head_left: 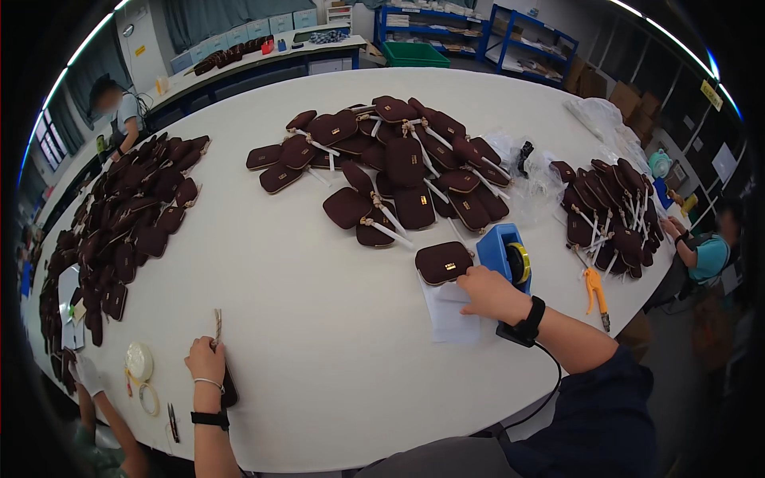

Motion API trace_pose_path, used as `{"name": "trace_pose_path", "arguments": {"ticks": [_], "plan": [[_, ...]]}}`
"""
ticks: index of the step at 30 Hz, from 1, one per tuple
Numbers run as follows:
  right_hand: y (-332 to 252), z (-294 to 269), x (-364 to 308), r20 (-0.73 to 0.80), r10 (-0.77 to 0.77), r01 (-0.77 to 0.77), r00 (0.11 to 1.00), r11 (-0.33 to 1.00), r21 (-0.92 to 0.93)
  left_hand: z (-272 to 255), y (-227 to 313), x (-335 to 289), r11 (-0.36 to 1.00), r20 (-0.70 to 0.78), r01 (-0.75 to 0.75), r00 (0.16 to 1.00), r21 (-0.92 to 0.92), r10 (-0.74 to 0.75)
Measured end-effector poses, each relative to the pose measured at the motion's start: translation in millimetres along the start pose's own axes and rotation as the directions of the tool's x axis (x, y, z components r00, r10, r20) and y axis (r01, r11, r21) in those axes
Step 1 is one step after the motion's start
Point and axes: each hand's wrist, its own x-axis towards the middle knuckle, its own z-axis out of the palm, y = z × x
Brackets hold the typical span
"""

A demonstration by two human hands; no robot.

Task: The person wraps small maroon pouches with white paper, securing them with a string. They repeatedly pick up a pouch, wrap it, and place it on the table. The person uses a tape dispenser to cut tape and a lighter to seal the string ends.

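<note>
My left hand (206,360) is closed around a narrow dark burgundy pouch (230,388) near the front edge of the table. A beige cord (217,320) sticks up past its fingers, and the hand hides most of the pouch. Farther right, the curled fingers of my right hand (488,291) touch the lower right edge of another burgundy pouch (443,263) with a small gold-coloured mark. White paper (453,319) lies under that pouch and by the fingertips; what they pinch is hidden. A blue tape dispenser (500,248) with a yellow roll stands just beyond this hand.
Burgundy pouches with white-wrapped straps pile up at centre (405,163) and right (621,199); another heap (135,223) fills the left. Clear plastic (532,183), orange-handled pliers (594,291), tape rolls (139,362) and snips (173,422) lie about. Co-workers' hands show at lower left (84,374) and right (676,229).
</note>
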Motion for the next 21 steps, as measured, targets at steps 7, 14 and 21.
{"name": "trace_pose_path", "arguments": {"ticks": [7, 14, 21], "plan": [[-9.1, -3.5, -11.7, -0.09, 0.06, -0.035, 0.994, 0.966, 0.256, -4.7, -2.4, -30.2, 0.862, 0.018, -0.074, 0.995, -0.501, 0.095], [3.2, 15.4, -22.4, -0.19, 0.026, 0.008, 0.981, 0.984, 0.178, -39.7, 53.6, -80.6, 0.738, 0.064, -0.126, 0.973, -0.664, 0.223], [-23.6, 21.3, -41.8, -0.202, -0.085, 0.091, 0.976, 0.996, 0.022, -32.3, 93.0, -132.0, 0.454, 0.263, 0.113, 0.922, -0.884, 0.283]]}}
